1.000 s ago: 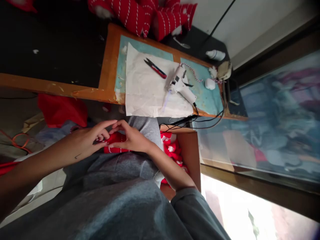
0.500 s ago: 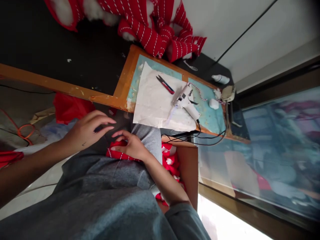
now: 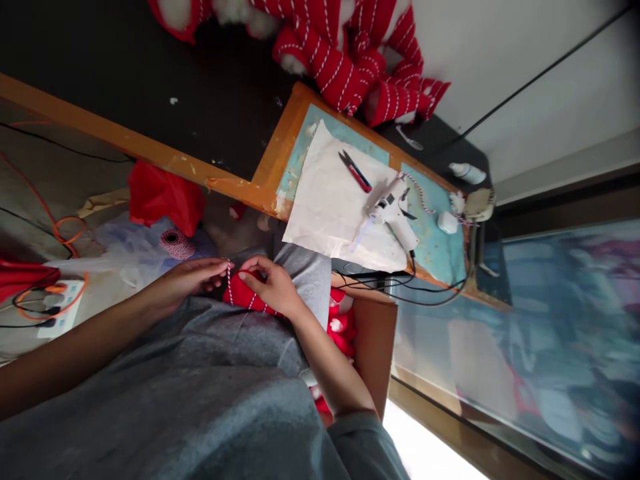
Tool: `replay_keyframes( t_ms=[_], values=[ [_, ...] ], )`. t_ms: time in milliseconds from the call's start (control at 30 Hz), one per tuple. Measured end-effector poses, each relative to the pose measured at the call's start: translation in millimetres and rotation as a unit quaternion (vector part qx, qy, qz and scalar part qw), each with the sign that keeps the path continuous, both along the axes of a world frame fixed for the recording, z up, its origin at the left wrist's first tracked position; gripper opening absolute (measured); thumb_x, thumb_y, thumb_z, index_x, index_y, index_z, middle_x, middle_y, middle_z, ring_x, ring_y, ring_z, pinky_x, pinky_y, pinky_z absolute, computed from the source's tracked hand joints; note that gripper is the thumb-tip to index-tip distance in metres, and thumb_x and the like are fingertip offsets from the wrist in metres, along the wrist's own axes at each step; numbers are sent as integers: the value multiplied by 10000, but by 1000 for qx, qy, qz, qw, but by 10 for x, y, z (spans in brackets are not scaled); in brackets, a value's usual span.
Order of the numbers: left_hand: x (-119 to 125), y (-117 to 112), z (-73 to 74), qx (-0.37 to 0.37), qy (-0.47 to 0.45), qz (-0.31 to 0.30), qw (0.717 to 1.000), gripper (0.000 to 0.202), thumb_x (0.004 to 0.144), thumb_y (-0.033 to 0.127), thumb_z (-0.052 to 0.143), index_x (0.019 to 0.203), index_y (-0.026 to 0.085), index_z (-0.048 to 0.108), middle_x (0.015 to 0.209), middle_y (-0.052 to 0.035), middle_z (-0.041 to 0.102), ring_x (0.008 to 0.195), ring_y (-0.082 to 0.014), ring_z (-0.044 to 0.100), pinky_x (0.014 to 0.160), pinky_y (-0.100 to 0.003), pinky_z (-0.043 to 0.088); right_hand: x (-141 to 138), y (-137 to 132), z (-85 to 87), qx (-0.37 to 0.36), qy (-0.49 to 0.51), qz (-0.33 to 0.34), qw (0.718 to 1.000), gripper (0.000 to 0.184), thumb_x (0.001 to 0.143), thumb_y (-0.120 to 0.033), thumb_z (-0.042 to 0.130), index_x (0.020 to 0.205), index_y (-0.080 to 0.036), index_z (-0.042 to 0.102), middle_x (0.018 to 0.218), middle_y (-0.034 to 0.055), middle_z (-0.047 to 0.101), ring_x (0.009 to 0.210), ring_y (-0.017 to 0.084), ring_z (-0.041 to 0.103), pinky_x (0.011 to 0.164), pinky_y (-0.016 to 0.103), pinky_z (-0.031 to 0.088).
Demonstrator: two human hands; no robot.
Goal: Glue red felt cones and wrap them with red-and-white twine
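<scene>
My left hand (image 3: pixel 193 279), fingers pinched together, holds a short upright length of red-and-white twine (image 3: pixel 229 283). Just to its right, my right hand (image 3: pixel 274 283) grips a red fabric piece (image 3: pixel 240 291) with white stripes, thumb and forefinger curled near its upper edge. The fabric piece rests on my lap against the grey clothing, and part of it is hidden under the right hand. Beyond the left forearm lies a spool of red-and-white twine (image 3: pixel 177 245).
On the table, a white sheet (image 3: pixel 320 207) carries thread snips (image 3: pixel 355 171) and a white glue gun (image 3: pixel 395 213) with a cable. Striped red stuffed pieces (image 3: pixel 345 67) are heaped behind. A cardboard box (image 3: pixel 375 340) stands right of my lap; a power strip (image 3: pixel 65 308) lies at left.
My left hand has gone from spread fingers to a pinch on the twine. My right hand stays on the fabric piece. The view has shifted left, bringing the twine spool into sight.
</scene>
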State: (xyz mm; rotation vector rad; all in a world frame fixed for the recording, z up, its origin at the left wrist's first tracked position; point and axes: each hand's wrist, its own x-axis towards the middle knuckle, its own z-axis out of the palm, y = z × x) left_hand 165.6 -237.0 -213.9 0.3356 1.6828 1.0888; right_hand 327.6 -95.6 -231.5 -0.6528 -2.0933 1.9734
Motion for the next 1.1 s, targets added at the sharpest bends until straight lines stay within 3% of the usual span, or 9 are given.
replay_keyframes(
  t_ms=[300,433,600,800,933,1100],
  values=[
    [-8,204,30,67,6,16,998,335,754,423,885,977,192,788,1032,-38,841,1073,-242,698,1048,-378,482,-38,-115,-67,-18,-17,4,1000,177,930,-400,706,998,-238,724,1016,31,811,975,203,765,972,343,560],
    [13,299,61,100,1,-11,995,340,720,463,886,912,200,791,973,-48,831,1020,-256,719,1017,-418,524,-28,-109,-36,-23,-31,-20,999,133,900,-336,715,983,-238,746,1025,21,824,985,212,765,1006,354,565],
    [-9,333,225,154,13,-74,985,338,586,468,941,692,197,768,938,-45,770,971,-232,713,997,-396,551,-28,-84,-49,-26,-43,-59,997,113,893,-277,699,991,-239,739,1038,18,820,1017,213,758,1023,356,574],
    [-10,313,255,136,62,-61,987,252,866,418,794,970,188,794,1021,-8,815,1025,-206,725,1028,-371,548,-9,-123,35,-56,-27,-56,997,89,893,-298,706,957,-236,705,984,12,799,980,202,749,1000,342,579],
    [-2,345,142,135,87,-65,985,349,791,499,839,963,199,795,971,-39,833,972,-250,752,944,-369,585,20,-167,120,-81,4,-49,996,105,913,-349,694,946,-249,692,934,3,761,909,196,716,961,344,568],
    [5,321,69,137,102,-49,984,409,799,572,809,966,205,737,998,-62,810,989,-261,750,944,-371,596,2,-209,122,-120,11,-105,987,257,820,-452,826,883,-241,694,859,-9,714,806,175,661,876,326,556]
  ],
)
